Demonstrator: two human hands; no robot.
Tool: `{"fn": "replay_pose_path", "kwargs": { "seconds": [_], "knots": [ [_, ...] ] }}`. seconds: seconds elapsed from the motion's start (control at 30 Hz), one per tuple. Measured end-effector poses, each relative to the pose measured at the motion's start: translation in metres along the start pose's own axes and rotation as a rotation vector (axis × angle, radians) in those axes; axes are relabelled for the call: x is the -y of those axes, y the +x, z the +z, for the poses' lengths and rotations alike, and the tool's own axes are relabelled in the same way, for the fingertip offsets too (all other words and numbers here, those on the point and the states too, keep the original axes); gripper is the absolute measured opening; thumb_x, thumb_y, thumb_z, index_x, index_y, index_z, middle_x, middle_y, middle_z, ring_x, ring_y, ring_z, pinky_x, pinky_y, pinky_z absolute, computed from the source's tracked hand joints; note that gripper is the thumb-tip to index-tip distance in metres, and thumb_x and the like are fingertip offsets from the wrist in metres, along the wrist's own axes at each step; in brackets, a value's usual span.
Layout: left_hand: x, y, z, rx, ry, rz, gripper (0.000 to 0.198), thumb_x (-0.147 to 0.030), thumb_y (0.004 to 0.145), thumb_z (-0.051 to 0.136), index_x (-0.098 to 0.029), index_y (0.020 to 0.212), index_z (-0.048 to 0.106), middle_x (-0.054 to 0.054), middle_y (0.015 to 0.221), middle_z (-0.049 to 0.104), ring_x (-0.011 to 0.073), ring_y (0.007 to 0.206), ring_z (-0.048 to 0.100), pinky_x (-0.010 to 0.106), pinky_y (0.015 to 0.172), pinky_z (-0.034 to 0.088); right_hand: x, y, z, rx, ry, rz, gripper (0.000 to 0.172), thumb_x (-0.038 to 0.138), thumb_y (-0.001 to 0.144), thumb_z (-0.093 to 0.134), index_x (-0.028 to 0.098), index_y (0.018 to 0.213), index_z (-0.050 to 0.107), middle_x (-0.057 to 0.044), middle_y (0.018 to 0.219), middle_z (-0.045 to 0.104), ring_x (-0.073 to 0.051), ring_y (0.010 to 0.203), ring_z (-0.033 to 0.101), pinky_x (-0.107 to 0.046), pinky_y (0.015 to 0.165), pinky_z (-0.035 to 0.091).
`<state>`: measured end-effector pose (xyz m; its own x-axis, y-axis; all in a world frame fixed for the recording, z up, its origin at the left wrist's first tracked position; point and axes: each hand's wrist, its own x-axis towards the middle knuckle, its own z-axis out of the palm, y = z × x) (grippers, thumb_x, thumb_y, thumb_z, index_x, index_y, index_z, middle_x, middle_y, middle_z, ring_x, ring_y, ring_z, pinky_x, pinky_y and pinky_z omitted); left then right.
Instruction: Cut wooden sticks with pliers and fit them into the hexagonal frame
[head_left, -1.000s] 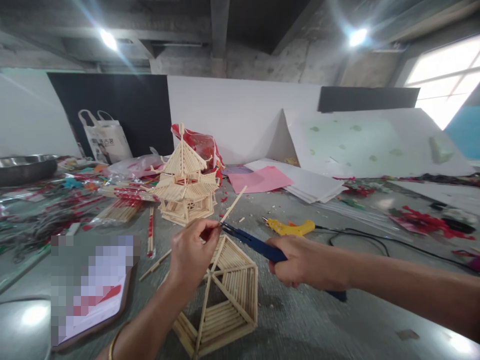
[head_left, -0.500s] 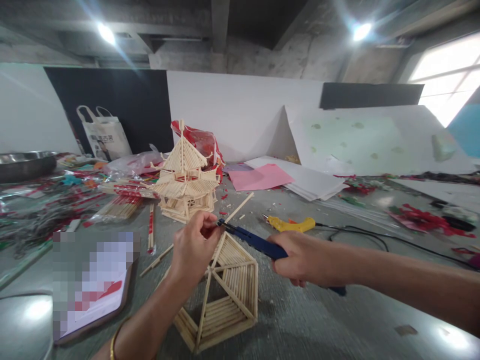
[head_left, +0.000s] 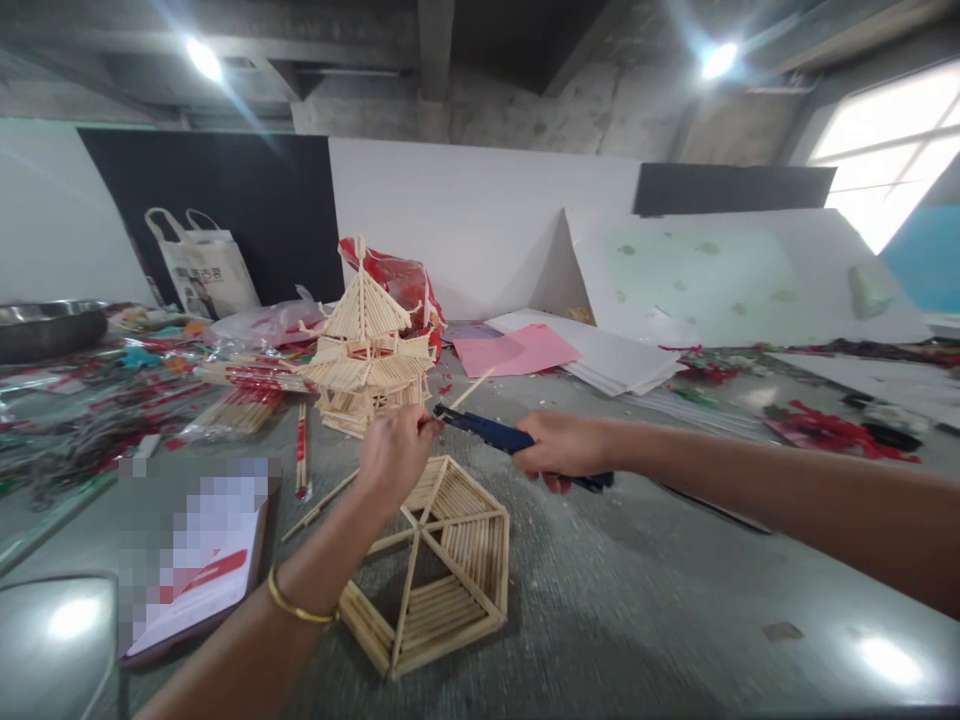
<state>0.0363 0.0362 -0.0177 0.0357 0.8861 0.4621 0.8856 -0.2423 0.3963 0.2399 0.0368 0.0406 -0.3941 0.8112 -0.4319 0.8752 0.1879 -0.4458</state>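
At the far left a metal bowl [head_left: 52, 328] sits on the grey table [head_left: 600, 620], beside a spread of clear wrappers and coloured scraps. Nearer, a phone [head_left: 225, 580] (its screen mostly blurred into squares) lies to the left of the left forearm. Behind it, bundled sticks [head_left: 236, 415] rest in plastic, and a cloth bag [head_left: 206, 275] leans against a black board [head_left: 285, 220].

Next comes a small pagoda [head_left: 367, 372] built of pale sticks, standing upright behind the left hand [head_left: 397, 450]. That hand's fingers are closed, pinching the near end of a thin stick [head_left: 475, 386] that slants up and away to the right; the fingertips themselves are partly hidden. Below the hand, a many-sided stick frame [head_left: 444, 612] lies on the table, its spokes meeting near the middle, some sections filled with rows of sticks and others open.

The blue tool [head_left: 486, 430] points left, its tip at the thin stick, just beside the left fingertips. The right hand [head_left: 561, 447] is wrapped around its handles. Beyond are pink paper [head_left: 517, 350], white sheets [head_left: 619, 368] and, farther right, red scraps [head_left: 829, 430].
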Motion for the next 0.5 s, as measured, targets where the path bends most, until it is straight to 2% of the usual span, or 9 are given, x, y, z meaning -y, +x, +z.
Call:
{"fn": "replay_pose_path", "kwargs": {
  "seconds": [0.17, 0.5],
  "knots": [
    [0.000, 0.012, 0.005, -0.023, 0.095, 0.005, 0.024, -0.028, 0.080, 0.042, -0.018, 0.072, 0.063, 0.005, 0.071, 0.066, 0.0175, 0.068, 0.058, 0.026, 0.060, 0.035, 0.005, 0.013, -0.010, 0.042, -0.020, 0.004, 0.015, 0.021, 0.072, 0.046, 0.013, 0.060, 0.050, -0.002, 0.049, 0.053, -0.011, 0.041, 0.051, -0.021, 0.040, 0.040],
    [0.020, 0.018, 0.016, -0.029, 0.166, 0.006, 0.028, -0.027, 0.082, 0.038, -0.018, 0.075, 0.063, 0.006, 0.075, 0.067, 0.0176, 0.070, 0.060, 0.025, 0.060, 0.037, 0.023, 0.027, -0.009, 0.099, 0.138, 0.061, 0.005, 0.014, 0.069, 0.049, 0.012, 0.065, 0.047, -0.002, 0.060, 0.054, -0.011, 0.044, 0.052, -0.024, 0.042, 0.044]
  ]
}}
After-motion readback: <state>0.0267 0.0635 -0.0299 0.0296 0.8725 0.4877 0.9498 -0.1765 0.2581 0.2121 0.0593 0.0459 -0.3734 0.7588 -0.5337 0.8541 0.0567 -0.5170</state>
